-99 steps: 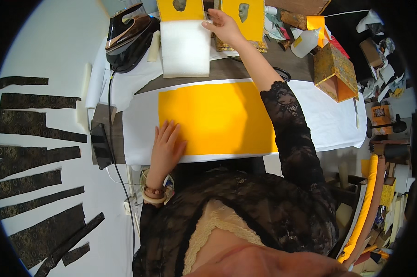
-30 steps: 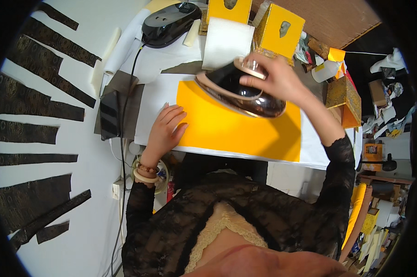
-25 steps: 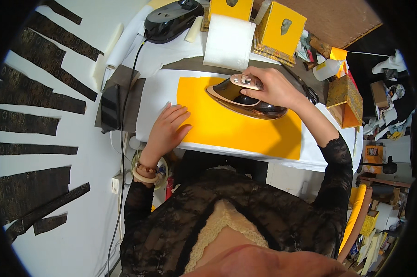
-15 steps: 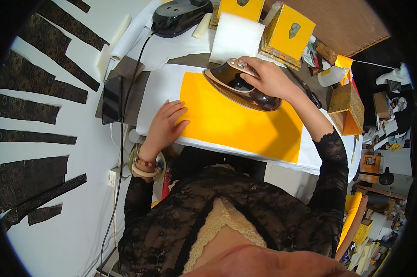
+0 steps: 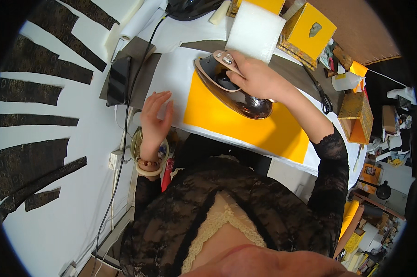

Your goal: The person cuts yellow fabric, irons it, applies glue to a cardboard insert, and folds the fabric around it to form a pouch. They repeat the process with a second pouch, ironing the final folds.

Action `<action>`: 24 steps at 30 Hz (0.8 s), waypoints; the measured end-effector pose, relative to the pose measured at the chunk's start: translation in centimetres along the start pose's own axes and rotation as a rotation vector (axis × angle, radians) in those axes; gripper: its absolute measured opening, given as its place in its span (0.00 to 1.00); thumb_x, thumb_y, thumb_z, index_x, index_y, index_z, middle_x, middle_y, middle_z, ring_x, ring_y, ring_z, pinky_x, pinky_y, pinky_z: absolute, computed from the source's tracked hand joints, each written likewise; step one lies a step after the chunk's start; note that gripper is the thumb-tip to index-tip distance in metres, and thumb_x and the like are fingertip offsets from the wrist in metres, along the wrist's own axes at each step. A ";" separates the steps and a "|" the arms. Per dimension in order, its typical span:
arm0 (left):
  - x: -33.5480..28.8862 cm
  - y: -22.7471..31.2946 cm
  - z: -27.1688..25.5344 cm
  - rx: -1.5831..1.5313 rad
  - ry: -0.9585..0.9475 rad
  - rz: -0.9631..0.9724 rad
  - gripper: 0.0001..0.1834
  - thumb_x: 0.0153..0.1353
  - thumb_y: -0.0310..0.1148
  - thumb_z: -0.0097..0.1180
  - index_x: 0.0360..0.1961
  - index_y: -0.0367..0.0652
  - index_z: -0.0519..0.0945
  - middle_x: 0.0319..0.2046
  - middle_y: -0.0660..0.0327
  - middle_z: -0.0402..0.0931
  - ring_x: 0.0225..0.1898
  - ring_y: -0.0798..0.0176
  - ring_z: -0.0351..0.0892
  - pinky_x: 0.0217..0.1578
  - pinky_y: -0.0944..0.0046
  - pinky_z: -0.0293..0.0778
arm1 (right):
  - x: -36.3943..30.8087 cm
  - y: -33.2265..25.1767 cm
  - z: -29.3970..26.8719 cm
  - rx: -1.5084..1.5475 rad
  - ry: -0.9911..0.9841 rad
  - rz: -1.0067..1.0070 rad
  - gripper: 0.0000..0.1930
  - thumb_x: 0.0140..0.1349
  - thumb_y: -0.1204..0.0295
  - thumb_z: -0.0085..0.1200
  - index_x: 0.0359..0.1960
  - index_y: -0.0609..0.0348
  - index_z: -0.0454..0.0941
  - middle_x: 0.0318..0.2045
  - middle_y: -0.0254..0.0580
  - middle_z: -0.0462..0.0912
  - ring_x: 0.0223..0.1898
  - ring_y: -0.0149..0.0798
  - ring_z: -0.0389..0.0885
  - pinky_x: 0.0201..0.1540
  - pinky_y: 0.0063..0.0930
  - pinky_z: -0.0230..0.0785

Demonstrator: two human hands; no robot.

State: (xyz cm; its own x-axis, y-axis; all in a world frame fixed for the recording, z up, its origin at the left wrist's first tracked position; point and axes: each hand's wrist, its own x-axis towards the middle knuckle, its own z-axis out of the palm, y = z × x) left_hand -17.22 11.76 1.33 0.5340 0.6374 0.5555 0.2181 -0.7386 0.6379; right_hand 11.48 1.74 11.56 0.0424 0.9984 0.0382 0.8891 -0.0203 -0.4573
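Note:
A bright yellow rectangular sheet (image 5: 264, 134) lies flat on the white-covered table in front of me. My right hand (image 5: 252, 76) is closed round the handle of a dark brown and rose-gold iron (image 5: 231, 97). The iron sits over the sheet's upper left part, its pointed tip at the far left corner. My left hand (image 5: 157, 115) is over the white cover just left of the sheet, with fingers apart and nothing in it. Whether the left fingertips touch the cover, I cannot tell.
A dark phone (image 5: 119, 81) lies at the left, with a black cable (image 5: 134, 76) running past it. Beyond the iron lies a white cloth (image 5: 254, 30). Yellow boxes (image 5: 308, 34), scissors (image 5: 325, 99) and a white bottle (image 5: 346, 81) stand or lie at right. Dark patterned strips (image 5: 40, 57) hang at far left.
The iron has moved left across the yellow sheet to its far left corner. My left hand has come off the sheet's left edge and shifted left. The whole view has shifted a little.

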 end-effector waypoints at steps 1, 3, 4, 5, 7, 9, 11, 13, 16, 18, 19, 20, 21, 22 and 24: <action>0.0 0.1 -0.3 0.004 0.030 -0.028 0.13 0.59 0.20 0.61 0.46 0.38 0.84 0.45 0.52 0.84 0.49 0.47 0.83 0.60 0.49 0.74 | -0.1 -1.2 -0.4 -0.032 -0.070 0.042 0.25 0.72 0.61 0.52 0.62 0.66 0.66 0.37 0.66 0.83 0.38 0.66 0.82 0.44 0.50 0.75; 0.1 -0.2 -0.7 0.022 0.099 -0.068 0.11 0.60 0.19 0.61 0.44 0.38 0.85 0.42 0.52 0.85 0.47 0.48 0.84 0.57 0.51 0.76 | 0.1 -1.7 -0.1 -0.057 -0.111 -0.006 0.25 0.72 0.61 0.52 0.62 0.64 0.66 0.37 0.64 0.83 0.38 0.65 0.82 0.44 0.50 0.75; 0.1 -0.1 -0.8 0.012 0.114 -0.093 0.11 0.60 0.19 0.61 0.44 0.38 0.85 0.42 0.52 0.85 0.46 0.48 0.84 0.57 0.52 0.76 | 0.1 -1.8 0.0 -0.069 -0.131 -0.029 0.25 0.71 0.61 0.52 0.63 0.62 0.66 0.37 0.63 0.83 0.38 0.65 0.82 0.43 0.50 0.75; 0.1 0.0 -1.1 0.002 0.129 -0.117 0.11 0.60 0.19 0.61 0.43 0.38 0.85 0.41 0.53 0.85 0.46 0.49 0.84 0.57 0.52 0.76 | -0.2 -2.1 0.1 -0.045 -0.151 -0.066 0.24 0.71 0.60 0.53 0.62 0.59 0.67 0.36 0.61 0.83 0.36 0.64 0.82 0.41 0.50 0.74; 0.2 0.0 -1.4 0.018 0.169 -0.118 0.10 0.60 0.19 0.61 0.43 0.37 0.85 0.40 0.53 0.85 0.44 0.50 0.84 0.56 0.52 0.77 | -0.6 -3.4 -0.3 -0.072 -0.188 -0.135 0.23 0.71 0.60 0.53 0.63 0.57 0.67 0.36 0.59 0.84 0.35 0.63 0.82 0.40 0.50 0.74; 0.2 -0.1 -1.6 0.023 0.173 -0.144 0.10 0.60 0.19 0.61 0.43 0.37 0.85 0.40 0.53 0.85 0.44 0.50 0.84 0.55 0.54 0.77 | -0.8 -3.7 0.0 -0.103 -0.211 -0.213 0.23 0.68 0.61 0.56 0.62 0.54 0.70 0.37 0.54 0.84 0.33 0.59 0.82 0.37 0.47 0.74; 0.3 -0.2 -1.5 0.021 0.177 -0.150 0.09 0.61 0.19 0.61 0.43 0.38 0.85 0.40 0.53 0.85 0.43 0.51 0.85 0.53 0.56 0.77 | -1.0 -3.6 0.1 -0.089 -0.220 -0.303 0.24 0.66 0.61 0.58 0.62 0.52 0.72 0.38 0.51 0.85 0.33 0.57 0.83 0.37 0.46 0.75; 0.2 -0.1 -1.1 0.013 0.175 -0.143 0.09 0.61 0.20 0.61 0.43 0.38 0.86 0.40 0.53 0.85 0.43 0.53 0.85 0.51 0.58 0.77 | -1.5 -3.5 0.4 -0.079 -0.237 -0.351 0.24 0.62 0.60 0.61 0.60 0.50 0.76 0.39 0.46 0.86 0.33 0.54 0.84 0.36 0.44 0.75; 0.7 0.4 -0.5 -0.043 0.147 -0.153 0.09 0.61 0.20 0.62 0.43 0.38 0.86 0.41 0.54 0.85 0.44 0.55 0.85 0.50 0.60 0.77 | -2.2 -3.5 -0.1 -0.065 -0.272 -0.387 0.25 0.61 0.61 0.63 0.61 0.47 0.76 0.39 0.45 0.86 0.34 0.52 0.85 0.36 0.42 0.76; 1.0 0.7 0.0 -0.031 0.103 -0.111 0.10 0.62 0.20 0.61 0.44 0.39 0.86 0.41 0.55 0.85 0.44 0.56 0.85 0.50 0.60 0.77 | -3.1 -2.9 -0.1 -0.087 -0.269 -0.385 0.27 0.60 0.61 0.64 0.62 0.45 0.76 0.39 0.43 0.87 0.34 0.50 0.86 0.35 0.41 0.76; 1.2 0.8 0.3 -0.033 0.075 -0.102 0.11 0.63 0.20 0.61 0.45 0.39 0.86 0.43 0.55 0.85 0.45 0.55 0.85 0.50 0.60 0.77 | -3.6 -2.6 -0.3 -0.095 -0.256 -0.376 0.27 0.59 0.61 0.64 0.62 0.45 0.76 0.38 0.43 0.88 0.33 0.50 0.86 0.35 0.41 0.76; 1.4 1.0 0.7 -0.035 0.046 -0.092 0.11 0.63 0.20 0.61 0.46 0.40 0.86 0.44 0.55 0.85 0.46 0.54 0.84 0.51 0.60 0.77 | -4.3 -2.2 -0.4 -0.104 -0.242 -0.366 0.28 0.59 0.61 0.64 0.63 0.45 0.76 0.38 0.43 0.88 0.33 0.50 0.86 0.34 0.41 0.77; 1.7 1.4 1.2 -0.042 -0.023 -0.074 0.12 0.64 0.21 0.59 0.49 0.40 0.84 0.46 0.54 0.84 0.50 0.53 0.83 0.53 0.58 0.76 | -5.0 -1.7 -0.7 -0.105 -0.227 -0.346 0.28 0.59 0.62 0.64 0.63 0.45 0.76 0.38 0.43 0.88 0.32 0.50 0.86 0.34 0.41 0.77; 2.0 2.0 1.6 -0.050 -0.093 -0.054 0.14 0.66 0.22 0.58 0.51 0.41 0.83 0.49 0.53 0.83 0.53 0.51 0.82 0.56 0.57 0.75 | -5.7 -1.2 -0.9 -0.106 -0.211 -0.326 0.28 0.58 0.62 0.65 0.63 0.45 0.76 0.37 0.43 0.88 0.32 0.49 0.86 0.34 0.41 0.77; 2.5 2.7 3.0 -0.085 -0.205 -0.005 0.16 0.68 0.23 0.55 0.56 0.42 0.80 0.55 0.52 0.81 0.59 0.48 0.78 0.61 0.55 0.73 | -7.4 -0.4 -1.4 -0.114 -0.200 -0.258 0.29 0.58 0.62 0.65 0.63 0.46 0.76 0.37 0.43 0.88 0.32 0.49 0.86 0.34 0.40 0.77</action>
State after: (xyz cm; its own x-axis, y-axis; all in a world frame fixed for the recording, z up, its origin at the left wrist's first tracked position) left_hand -12.87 10.73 2.81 0.6902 0.5763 0.4377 0.1561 -0.7092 0.6875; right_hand 11.44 -5.76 12.72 -0.2705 0.9619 -0.0405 0.9046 0.2395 -0.3527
